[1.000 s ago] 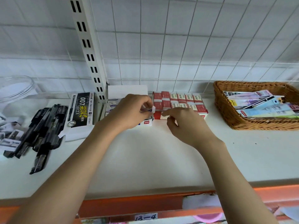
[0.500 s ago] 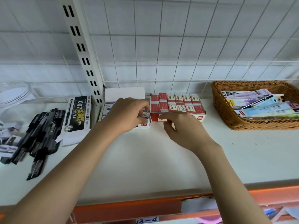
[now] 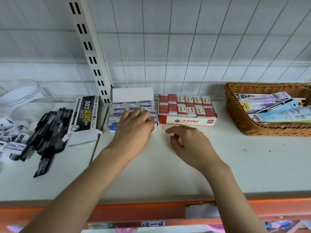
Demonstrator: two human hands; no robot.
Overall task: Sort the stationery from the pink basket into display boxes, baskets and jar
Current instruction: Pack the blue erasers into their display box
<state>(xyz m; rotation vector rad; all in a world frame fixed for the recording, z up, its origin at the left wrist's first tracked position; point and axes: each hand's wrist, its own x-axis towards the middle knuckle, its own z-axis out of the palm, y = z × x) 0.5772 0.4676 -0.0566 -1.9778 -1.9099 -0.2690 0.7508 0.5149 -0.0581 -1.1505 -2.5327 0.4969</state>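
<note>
Landmark: blue-and-white eraser box, lid flap up, on white shelf, against the wire-grid back.

Item 1, L hand: lies over the front right part of the blue-and-white eraser box, fingers curled down onto the packed erasers. Can't tell if it pinches one or only presses; fingertips are partly hidden and blurred.

Item 2, R hand: just right of and nearer than the landmark, above bare shelf, fingers loosely spread, holding nothing. Change: 0.5 s ago its fingertips were at the front edge of the red eraser box; now it has drawn back and is apart from that box. L hand has stayed on the landmark box throughout.

Item 3, red eraser box: touching or just beside the landmark on its right. Two rows look full and level.

Item 4, wicker basket: well right of landmark, holds flat card packs.

Item 5, pen box w/ "007" print: just left of landmark. Loose black pens further left, then small sharpeners and clear jar, far left, near the frame edge.

Pink basket: only a pink sliver shows below the shelf edge; can't confirm.

Reading: red box prob. done; blue box getting its last tidy. Pens and sharpeners likely still to sort.
</note>
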